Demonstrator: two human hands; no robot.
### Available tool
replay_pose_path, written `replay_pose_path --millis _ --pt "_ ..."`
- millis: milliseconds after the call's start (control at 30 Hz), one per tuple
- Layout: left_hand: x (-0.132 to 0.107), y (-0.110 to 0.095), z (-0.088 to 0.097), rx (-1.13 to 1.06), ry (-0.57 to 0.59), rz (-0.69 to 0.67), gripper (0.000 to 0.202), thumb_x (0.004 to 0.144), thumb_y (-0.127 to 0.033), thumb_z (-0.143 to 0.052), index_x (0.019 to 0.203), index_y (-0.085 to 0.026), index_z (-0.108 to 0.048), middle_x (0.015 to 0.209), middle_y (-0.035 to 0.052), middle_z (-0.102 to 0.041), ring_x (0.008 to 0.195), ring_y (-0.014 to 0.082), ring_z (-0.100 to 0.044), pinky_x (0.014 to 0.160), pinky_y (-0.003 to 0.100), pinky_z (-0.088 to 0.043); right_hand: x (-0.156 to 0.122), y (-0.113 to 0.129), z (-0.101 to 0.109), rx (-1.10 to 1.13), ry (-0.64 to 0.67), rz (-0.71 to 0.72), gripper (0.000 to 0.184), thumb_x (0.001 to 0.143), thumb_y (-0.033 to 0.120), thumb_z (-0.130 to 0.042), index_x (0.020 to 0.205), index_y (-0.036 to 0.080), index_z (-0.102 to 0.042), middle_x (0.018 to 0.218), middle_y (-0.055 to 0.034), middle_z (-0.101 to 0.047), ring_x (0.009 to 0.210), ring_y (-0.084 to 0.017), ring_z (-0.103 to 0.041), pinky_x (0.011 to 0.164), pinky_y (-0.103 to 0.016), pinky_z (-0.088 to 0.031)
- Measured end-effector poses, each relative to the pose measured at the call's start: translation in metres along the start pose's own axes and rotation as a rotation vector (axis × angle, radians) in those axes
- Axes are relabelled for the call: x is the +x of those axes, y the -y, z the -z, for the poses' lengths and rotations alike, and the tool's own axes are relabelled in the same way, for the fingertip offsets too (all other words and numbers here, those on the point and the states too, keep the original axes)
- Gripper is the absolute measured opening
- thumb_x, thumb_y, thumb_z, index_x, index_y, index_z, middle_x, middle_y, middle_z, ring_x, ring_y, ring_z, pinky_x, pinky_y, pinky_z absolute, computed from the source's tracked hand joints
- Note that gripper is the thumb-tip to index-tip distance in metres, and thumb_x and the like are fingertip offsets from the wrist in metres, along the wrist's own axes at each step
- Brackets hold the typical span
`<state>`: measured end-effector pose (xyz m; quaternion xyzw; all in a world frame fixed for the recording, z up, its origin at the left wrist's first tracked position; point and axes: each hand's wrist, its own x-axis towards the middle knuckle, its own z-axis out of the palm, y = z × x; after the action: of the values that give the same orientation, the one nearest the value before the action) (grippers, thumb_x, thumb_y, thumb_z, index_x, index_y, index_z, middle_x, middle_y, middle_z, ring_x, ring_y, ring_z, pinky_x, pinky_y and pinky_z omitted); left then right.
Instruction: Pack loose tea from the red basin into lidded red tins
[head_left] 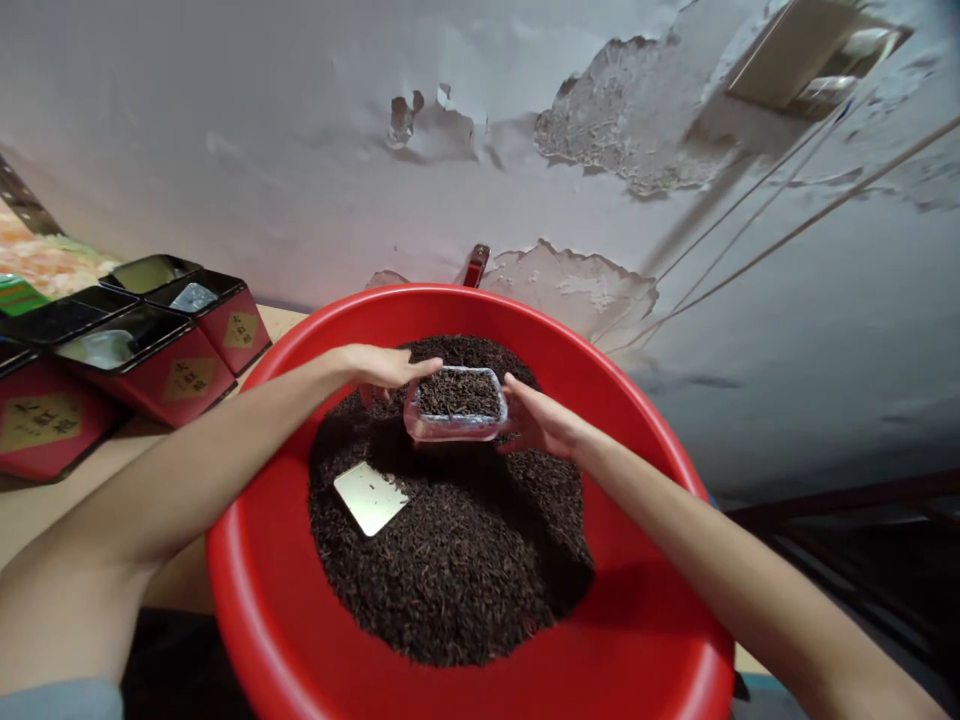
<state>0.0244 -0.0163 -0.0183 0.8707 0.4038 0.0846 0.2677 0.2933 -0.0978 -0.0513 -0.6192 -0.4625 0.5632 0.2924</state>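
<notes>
A big red basin holds a heap of dark loose tea leaves. Above the heap both hands hold a small clear plastic tub filled with the same leaves. My left hand grips its left rim with fingers closed over the edge. My right hand cups its right side, fingers against the wall. A small pale foil packet lies flat on the leaves below the tub.
Several open red square tins with gold labels stand on the tan table at the left. A peeling white wall rises close behind the basin. A red handle pokes up behind the basin's far rim.
</notes>
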Motion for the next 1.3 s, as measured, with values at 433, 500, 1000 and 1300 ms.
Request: replay_pose_path --millis 433,500,1000,1300 --pt "-0.008 -0.041 0.024 -0.464 -0.184 0.283 0.052 0.069 -0.01 -0.067 0.12 -0.011 -0.067 0.063 -0.0025 -0.059 0.055 0.0127 -0.054 0.058 0.026 -0.044 -0.008 0.065 0.006 0.259 -0.209 0.312 0.034 0.055 0.005 -0.071 0.085 0.018 -0.061 0.063 0.0053 -0.06 0.047 -0.008 -0.051 0.045 -0.022 -0.04" --pt "-0.01 -0.05 0.029 -0.253 -0.301 0.202 0.044 0.07 -0.013 -0.068 0.114 -0.012 -0.07 0.07 0.001 -0.064 0.062 0.0147 -0.059 0.06 0.026 -0.043 -0.01 0.072 0.009 0.12 -0.274 0.443 0.028 0.054 0.003 -0.065 0.076 0.018 -0.058 0.059 0.0077 -0.054 0.045 -0.006 -0.045 0.042 -0.02 -0.035" --pt "-0.031 -0.081 0.043 -0.318 -0.362 0.321 0.012 0.069 -0.008 -0.064 0.067 -0.019 -0.067 0.044 -0.0035 -0.05 0.04 0.0115 -0.042 0.047 0.027 -0.032 -0.037 0.082 0.009 -0.019 -0.358 0.449 0.013 0.059 0.006 -0.06 0.067 0.016 -0.066 0.052 0.0039 -0.061 0.035 -0.006 -0.041 0.033 -0.02 -0.034" --pt "-0.042 -0.081 0.062 -0.414 -0.611 0.259 0.015 0.064 -0.003 -0.06 0.064 -0.018 -0.063 0.045 -0.0037 -0.045 0.042 0.0099 -0.038 0.047 0.025 -0.03 -0.051 0.078 0.017 0.069 -0.275 0.553 0.015 0.059 0.018 -0.073 0.069 0.018 -0.062 0.055 0.0027 -0.057 0.043 -0.008 -0.048 0.04 -0.022 -0.042"
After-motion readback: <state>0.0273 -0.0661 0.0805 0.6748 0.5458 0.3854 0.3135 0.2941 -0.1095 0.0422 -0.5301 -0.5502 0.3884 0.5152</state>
